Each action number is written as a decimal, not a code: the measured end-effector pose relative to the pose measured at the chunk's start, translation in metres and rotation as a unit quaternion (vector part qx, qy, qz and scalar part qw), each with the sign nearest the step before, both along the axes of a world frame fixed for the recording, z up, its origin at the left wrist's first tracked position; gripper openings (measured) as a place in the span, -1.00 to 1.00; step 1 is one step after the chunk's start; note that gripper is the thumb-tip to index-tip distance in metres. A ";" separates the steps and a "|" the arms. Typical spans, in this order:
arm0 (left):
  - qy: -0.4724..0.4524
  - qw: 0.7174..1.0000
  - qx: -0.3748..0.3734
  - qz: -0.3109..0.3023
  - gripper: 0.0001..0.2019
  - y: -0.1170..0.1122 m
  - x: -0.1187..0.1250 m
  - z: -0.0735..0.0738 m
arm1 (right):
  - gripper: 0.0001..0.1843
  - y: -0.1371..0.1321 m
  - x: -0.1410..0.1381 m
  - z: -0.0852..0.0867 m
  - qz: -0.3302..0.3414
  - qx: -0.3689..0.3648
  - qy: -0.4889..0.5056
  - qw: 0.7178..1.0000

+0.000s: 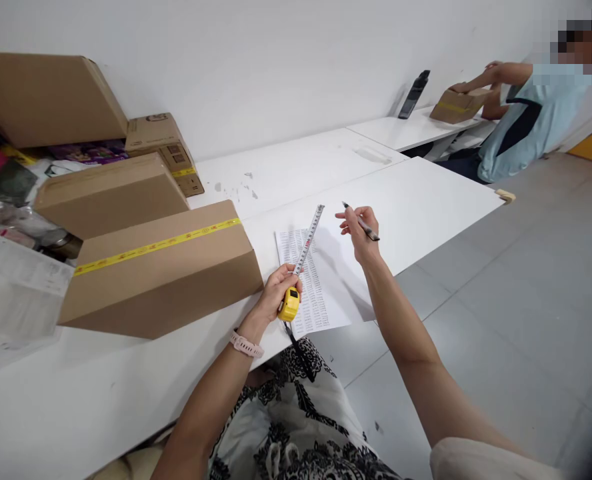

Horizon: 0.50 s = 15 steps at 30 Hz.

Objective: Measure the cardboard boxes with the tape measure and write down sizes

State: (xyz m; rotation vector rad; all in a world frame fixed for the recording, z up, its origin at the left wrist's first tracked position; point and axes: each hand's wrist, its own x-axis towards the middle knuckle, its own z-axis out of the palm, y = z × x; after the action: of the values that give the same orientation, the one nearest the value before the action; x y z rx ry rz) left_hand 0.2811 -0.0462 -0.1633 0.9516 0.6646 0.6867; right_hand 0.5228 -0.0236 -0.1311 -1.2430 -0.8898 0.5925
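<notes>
My left hand [277, 293] is closed around a yellow tape measure [289, 305], with a black strap hanging from it toward my lap. Its blade [309, 241] sticks out away from me, over a printed sheet [321, 303] covered in rows of text. To the right, my right hand [363, 233] grips a dark pen [369, 229], its tip pointing up and left, above the table. A taped cardboard box [176, 267] stands just left of my left hand, with yellow tape along its top.
More cardboard boxes [111, 190] and plastic-wrapped goods [11, 293] crowd the left side. Against the wall at the back right stands a black bottle [415, 95]. Another person [536, 127] sits there with hands on a small box [459, 105]. The white table's [426, 200] edge runs along the right.
</notes>
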 end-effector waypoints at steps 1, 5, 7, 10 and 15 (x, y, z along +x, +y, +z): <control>0.000 1.000 0.001 -0.011 -0.62 0.000 -0.001 -0.001 | -0.51 0.007 -0.004 0.004 0.018 -0.006 0.006 1.000; -0.009 0.998 -0.030 -0.051 -0.61 -0.003 -0.007 0.001 | -0.50 0.024 -0.016 0.021 0.077 -0.019 0.025 0.997; -0.034 0.995 -0.071 -0.057 -0.65 -0.004 -0.011 0.004 | -0.51 0.027 -0.020 0.028 0.079 -0.028 0.022 0.996; -0.081 0.982 -0.154 -0.067 -0.70 -0.003 -0.014 0.008 | -0.55 0.030 -0.022 0.033 0.085 -0.018 0.028 0.996; -0.090 0.970 -0.219 -0.060 -0.79 0.000 -0.014 0.007 | -0.59 0.037 -0.010 0.036 0.074 0.018 0.033 0.997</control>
State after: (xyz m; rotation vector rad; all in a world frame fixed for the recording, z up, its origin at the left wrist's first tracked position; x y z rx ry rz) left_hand 0.2671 -0.0460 -0.1566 0.5094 0.5617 0.4843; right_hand 0.5129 0.0131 -0.0953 -1.1247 -0.9378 0.7276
